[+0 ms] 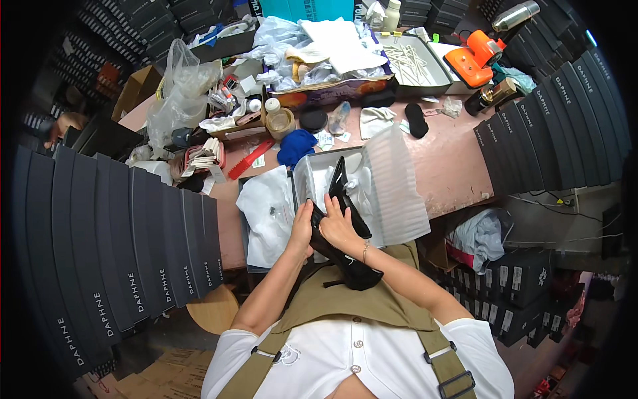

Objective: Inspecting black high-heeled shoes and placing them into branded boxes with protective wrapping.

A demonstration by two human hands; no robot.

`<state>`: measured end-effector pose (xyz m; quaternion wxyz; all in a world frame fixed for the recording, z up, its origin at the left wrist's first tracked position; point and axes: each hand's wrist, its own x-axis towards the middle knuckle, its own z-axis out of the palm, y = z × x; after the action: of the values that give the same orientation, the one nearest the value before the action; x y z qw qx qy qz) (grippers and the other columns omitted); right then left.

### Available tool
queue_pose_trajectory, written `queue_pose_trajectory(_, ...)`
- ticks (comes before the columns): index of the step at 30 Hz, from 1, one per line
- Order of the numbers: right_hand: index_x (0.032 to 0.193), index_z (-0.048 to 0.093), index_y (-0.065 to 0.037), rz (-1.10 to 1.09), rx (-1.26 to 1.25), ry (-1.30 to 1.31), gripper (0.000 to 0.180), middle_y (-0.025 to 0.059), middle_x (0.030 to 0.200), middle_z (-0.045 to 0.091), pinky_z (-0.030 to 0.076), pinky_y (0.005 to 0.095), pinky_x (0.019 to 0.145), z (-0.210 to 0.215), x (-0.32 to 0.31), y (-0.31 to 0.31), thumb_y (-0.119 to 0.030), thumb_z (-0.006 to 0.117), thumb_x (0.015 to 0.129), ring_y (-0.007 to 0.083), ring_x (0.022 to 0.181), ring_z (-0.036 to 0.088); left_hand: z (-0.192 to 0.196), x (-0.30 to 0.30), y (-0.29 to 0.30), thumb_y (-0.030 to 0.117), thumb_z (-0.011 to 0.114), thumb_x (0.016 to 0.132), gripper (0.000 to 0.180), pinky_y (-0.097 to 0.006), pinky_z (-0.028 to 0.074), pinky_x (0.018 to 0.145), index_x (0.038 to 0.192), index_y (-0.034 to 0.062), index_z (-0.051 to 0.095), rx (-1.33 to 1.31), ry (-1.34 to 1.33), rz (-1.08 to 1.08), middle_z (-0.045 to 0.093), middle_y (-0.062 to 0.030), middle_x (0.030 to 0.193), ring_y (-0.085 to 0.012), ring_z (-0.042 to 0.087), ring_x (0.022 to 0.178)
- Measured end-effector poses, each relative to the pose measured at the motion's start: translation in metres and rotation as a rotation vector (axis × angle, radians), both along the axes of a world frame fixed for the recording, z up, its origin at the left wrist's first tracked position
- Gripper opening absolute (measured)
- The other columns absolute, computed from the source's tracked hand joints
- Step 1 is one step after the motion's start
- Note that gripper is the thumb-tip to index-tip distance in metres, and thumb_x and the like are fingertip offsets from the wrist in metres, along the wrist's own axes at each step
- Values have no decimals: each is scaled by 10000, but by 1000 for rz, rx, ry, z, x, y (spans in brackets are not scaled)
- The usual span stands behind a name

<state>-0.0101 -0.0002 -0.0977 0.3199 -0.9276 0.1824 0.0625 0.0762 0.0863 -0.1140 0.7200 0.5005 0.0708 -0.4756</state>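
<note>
Shoe: you hold a glossy black high-heeled shoe (345, 233), its patent surface catching light, with a thick platform sole at the near end.
Location: it sits just in front of your chest, at the near edge of the pink table (452, 166), its far end over an open grey shoe box (312, 174).
Long axis: it runs from the chunky sole near your torso up and away toward the box; the thin heel points away from you, tilted slightly left.
Left hand: your left hand (302, 226) is curled against the shoe's left side, fingers closed on it.
Right hand: your right hand (337, 225) lies over the top of the shoe, fingers wrapped around the upper; a thin bracelet shows at the wrist.
Box: white tissue paper lines it, and a ribbed white foam sheet (397, 186) hangs over its right side.
Left edge: a tall stack of dark shoe boxes (119, 246) stands near your left elbow; a white cloth bag (269, 216) lies between it and the box.
Right edge: another row of dark boxes (551, 126) walls the table's right end.
Open room: bare pink tabletop lies right of the foam sheet; the far side is crowded with plastic bags, bottles and an orange tool (473, 58).
</note>
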Motion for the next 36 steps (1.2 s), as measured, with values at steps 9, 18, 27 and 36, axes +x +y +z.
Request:
queue_pose_trajectory(9,873,627,65,-18,155,-87,334,301,1463,222,225,721,974,17,-19,7,-233,477,886,505,1349,205,26,-11,10,289,482,982,316,-280,511,733,1187,49,496,-49,-23,62,592,-59,968,-151,613,825)
queue_pose_trajectory(18,1018,614,3,354,177,-180,287,231,1534,56,144,612,1081,64,-34,-10,-224,473,913,453,1405,68,31,-9,14,294,426,1000,338,-276,487,816,1243,68,492,-157,18,24,586,-38,1046,-115,580,946)
queue_pose_trajectory(27,1306,407,-2,440,560,-48,504,230,1405,335,99,552,1109,92,-55,-18,-387,316,994,365,1365,239,46,-4,4,374,445,980,428,-356,548,722,1286,75,417,-195,-13,-77,606,-117,924,-215,637,824)
queue_pose_trajectory(36,1030,456,-5,237,445,-142,445,225,1062,486,177,615,1032,54,-7,-3,-420,301,988,386,1108,443,41,14,5,419,442,973,426,-334,538,726,1216,70,435,-51,-84,-51,597,-115,895,-192,620,798)
